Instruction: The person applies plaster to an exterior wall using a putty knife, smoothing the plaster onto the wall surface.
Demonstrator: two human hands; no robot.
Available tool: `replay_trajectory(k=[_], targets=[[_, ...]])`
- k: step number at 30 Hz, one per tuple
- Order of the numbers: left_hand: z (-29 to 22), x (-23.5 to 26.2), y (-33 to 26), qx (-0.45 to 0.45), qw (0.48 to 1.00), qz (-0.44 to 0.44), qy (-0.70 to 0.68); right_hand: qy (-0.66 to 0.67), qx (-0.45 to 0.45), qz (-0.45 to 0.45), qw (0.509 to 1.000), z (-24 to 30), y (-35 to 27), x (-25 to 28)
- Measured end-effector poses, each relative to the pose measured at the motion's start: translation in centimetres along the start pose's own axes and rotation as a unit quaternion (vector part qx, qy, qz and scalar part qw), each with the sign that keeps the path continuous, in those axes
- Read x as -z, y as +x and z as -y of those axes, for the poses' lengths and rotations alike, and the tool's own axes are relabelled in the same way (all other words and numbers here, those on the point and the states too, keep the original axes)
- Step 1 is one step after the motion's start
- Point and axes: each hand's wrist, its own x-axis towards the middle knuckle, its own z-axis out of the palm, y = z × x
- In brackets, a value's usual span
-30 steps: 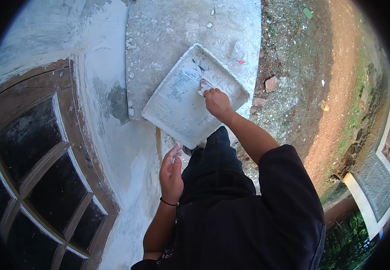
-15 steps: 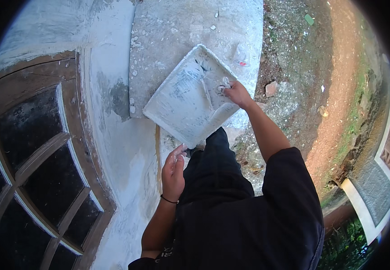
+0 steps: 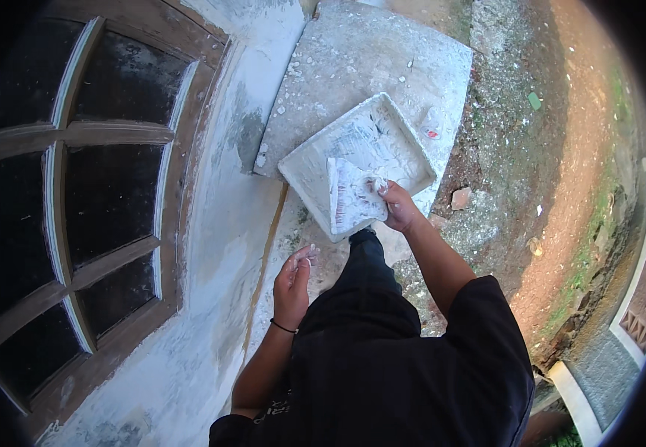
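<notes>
My right hand is closed round the handle of a wide putty knife. White paste coats its flared blade, with reddish streaks across it and a thick white bead along its left edge. The blade is over the near side of a white-crusted rectangular tray, hiding part of its inside. Wet white smears and darker patches show on the tray's bottom. Lower left, my left hand is apart from the tray and holds nothing. Its fingers are loosely bent, apart from the thumb, and smudged white.
Under the tray is a splattered grey board. A patchy whitewashed wall with a wooden-framed window rises on the left. A clear plastic piece with a red mark and a broken brick are to the right.
The putty knife has come up from the tray's right part and turned, so its coated blade now shows. My view has swung round. My left hand's fingers have bent and drawn away from the tray.
</notes>
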Motion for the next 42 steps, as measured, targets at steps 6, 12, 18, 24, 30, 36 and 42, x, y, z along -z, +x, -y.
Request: replay_trajectory(k=[6, 12, 18, 24, 30, 36, 42], targets=[[3.5, 6.0, -8.7, -0.076, 0.99, -0.094, -0.066, -0.03, -0.024, 0.054, 0.998, -5.6, -4.1, -10.9], [10.4, 13.4, -23.4, -0.176, 0.942, -0.236, -0.161, -0.111, -0.066, 0.158, 0.979, -17.1, -10.1, -20.6], [20.2, 17.7, -38.8, -0.208, 0.86, -0.411, -0.218, -0.142, -0.177, 0.247, 0.942, -30.7, -16.4, -28.8], [23.9, 18.8, -49.0, -0.271, 0.759, -0.504, -0.309, -0.2, -0.245, 0.3, 0.9, -41.5, -23.0, -36.6], [24.4, 21.9, -56.2, -0.347, 0.673, -0.585, -0.29, -0.245, -0.267, 0.388, 0.847, -48.7, -25.6, -41.3], [25.9, 25.0, -61.7, -0.362, 0.635, -0.642, -0.232, -0.261, -0.294, 0.398, 0.829, -54.7, -27.3, -44.6], [27.5, 30.4, -64.5, -0.34, 0.623, -0.676, -0.196, -0.311, -0.285, 0.413, 0.807, -61.0, -26.2, -47.0]])
